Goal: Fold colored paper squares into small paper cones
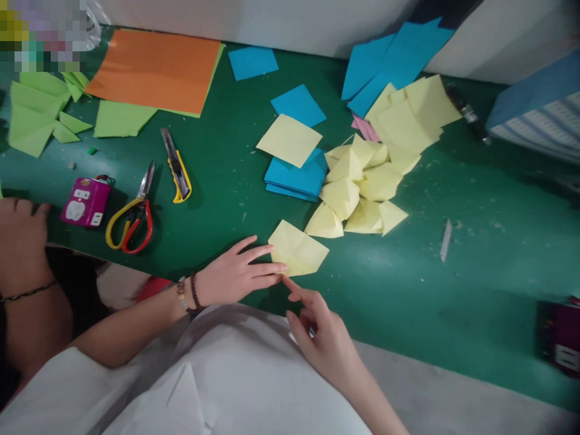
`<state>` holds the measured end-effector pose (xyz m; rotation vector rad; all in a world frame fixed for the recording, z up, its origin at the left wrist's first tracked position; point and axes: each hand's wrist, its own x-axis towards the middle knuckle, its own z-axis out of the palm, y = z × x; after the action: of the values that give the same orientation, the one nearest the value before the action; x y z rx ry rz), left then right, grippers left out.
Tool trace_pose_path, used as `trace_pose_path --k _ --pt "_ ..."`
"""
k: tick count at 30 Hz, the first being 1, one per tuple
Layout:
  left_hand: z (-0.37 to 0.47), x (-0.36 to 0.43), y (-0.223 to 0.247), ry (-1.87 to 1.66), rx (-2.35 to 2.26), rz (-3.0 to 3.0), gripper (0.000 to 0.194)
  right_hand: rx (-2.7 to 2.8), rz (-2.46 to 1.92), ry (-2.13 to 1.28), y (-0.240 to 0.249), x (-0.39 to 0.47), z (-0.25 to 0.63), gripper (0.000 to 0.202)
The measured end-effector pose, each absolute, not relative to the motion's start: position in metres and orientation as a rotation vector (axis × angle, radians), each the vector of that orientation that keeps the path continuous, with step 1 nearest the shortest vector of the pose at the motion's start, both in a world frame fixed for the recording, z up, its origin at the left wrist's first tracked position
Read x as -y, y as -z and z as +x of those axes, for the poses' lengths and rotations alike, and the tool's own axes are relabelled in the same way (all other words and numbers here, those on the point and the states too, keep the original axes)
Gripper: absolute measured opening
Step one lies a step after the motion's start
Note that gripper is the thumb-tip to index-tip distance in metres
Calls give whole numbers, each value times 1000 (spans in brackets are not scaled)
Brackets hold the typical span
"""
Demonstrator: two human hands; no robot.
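A creased yellow paper (298, 249) lies on the green table near its front edge. My left hand (240, 272) rests flat with fingers spread, its fingertips on the left edge of that paper. The index finger of my right hand (317, 323) reaches to the paper's lower left corner, beside my left fingertips; the other fingers are curled and nothing shows in them. Folded yellow paper pieces (339, 198) are heaped just behind the creased sheet. A flat yellow square (290, 140) lies partly over blue sheets (296, 176).
Scissors (131, 223), a yellow cutter (176, 166) and a purple box (86, 202) lie left on the table (385, 290). Orange paper (156, 69) and green pieces (34, 112) are behind them. Another person's arm (27, 260) rests at the left edge.
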<state>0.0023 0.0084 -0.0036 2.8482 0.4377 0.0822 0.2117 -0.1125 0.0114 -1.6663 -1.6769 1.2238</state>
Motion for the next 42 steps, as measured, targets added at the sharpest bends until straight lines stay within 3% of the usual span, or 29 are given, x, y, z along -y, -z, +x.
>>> trace_pose_path --k 3,8,19,26,29,38,42 --pt "2 -8 3 -77 -434 2844 34 1655 -1682 -1251 -12 113 211 28" --pt "2 -8 4 -75 -441 2837 35 1601 -1745 -1234 -10 114 209 15" --pt "2 -10 5 -107 -446 2801 36 1372 -2062 -925 -16 108 234 13" --pt "3 -10 1 -72 -499 2716 50 1823 -1949 -223 0 87 233 9" --pt "3 -9 1 -63 -521 2685 52 2010 -1873 -96 6 79 225 13" --pt "4 -9 1 -55 -530 2673 54 2115 -1643 -229 7 77 191 22" --pt "3 -10 2 -58 -492 2703 53 2045 -1575 -270 3 74 211 8"
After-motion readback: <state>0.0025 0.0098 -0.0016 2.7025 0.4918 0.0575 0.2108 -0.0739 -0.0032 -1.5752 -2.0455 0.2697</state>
